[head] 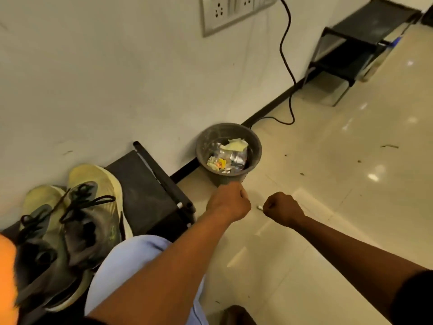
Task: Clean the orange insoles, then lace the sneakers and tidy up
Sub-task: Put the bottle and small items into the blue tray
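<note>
Two pale yellow-green sneakers (77,221) with black laces stand side by side on a black stool (150,195) at the left. A blurred orange shape (7,266) fills the lower left edge. My left hand (230,202) is curled into a fist just in front of the grey waste bin (255,141), and nothing shows in it. My right hand (283,208) is also curled, a little to the right. A small white scrap (260,207) sticks out from its fingers.
The bin holds crumpled paper and foil and stands against the wall. A black cable (287,66) runs down from the wall sockets (232,10) to the floor. Another black stool (356,45) stands at the far right. My knee in light blue cloth (140,259) is below.
</note>
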